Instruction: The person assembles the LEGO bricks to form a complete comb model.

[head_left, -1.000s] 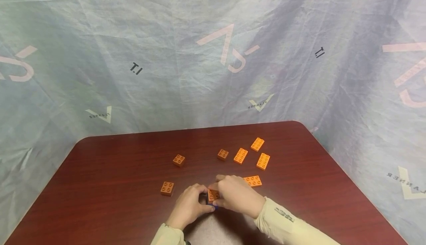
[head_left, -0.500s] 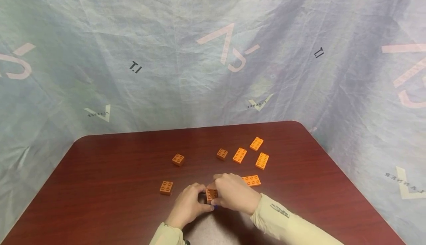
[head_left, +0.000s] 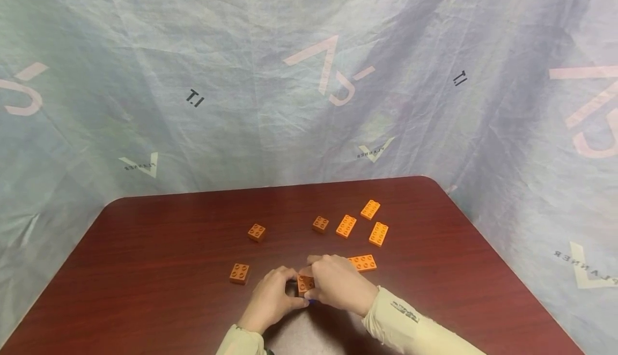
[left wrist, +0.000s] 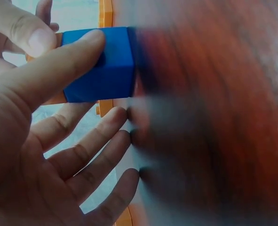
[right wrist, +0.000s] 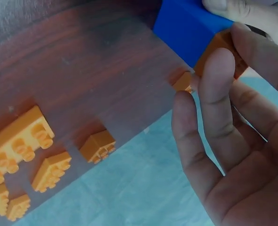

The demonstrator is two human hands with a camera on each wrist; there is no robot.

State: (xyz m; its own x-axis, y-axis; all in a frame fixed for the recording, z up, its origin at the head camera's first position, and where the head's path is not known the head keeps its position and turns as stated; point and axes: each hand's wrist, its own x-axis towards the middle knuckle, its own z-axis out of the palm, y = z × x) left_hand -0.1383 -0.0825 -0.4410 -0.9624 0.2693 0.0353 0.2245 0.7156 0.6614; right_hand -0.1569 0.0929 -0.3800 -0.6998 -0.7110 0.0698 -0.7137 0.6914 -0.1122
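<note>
Near the front of the table, an orange toy brick (head_left: 304, 284) with round studs sits against the top of a blue toy brick (left wrist: 117, 70). My left hand (head_left: 272, 298) holds the blue brick between thumb and index finger. In the left wrist view its other fingers (left wrist: 94, 157) spread, with tips close to or on the tabletop. My right hand (head_left: 340, 285) pinches the orange brick (right wrist: 216, 49) between thumb and fingers, partly covering its studs. Whether the two bricks are fully pressed together, I cannot tell.
Small square orange bricks lie at the left (head_left: 239, 273), behind it (head_left: 257, 232) and at mid-table (head_left: 321, 224). Several longer bright orange bricks (head_left: 346, 226) lie to the right; one long brick (head_left: 364, 263) is partly behind my right hand. A grey cloth (head_left: 260, 103) hangs beyond the table (head_left: 169, 248).
The head view has shifted slightly, so everything sits a little further left in it. Both hands keep nearly the same hold on the bricks.
</note>
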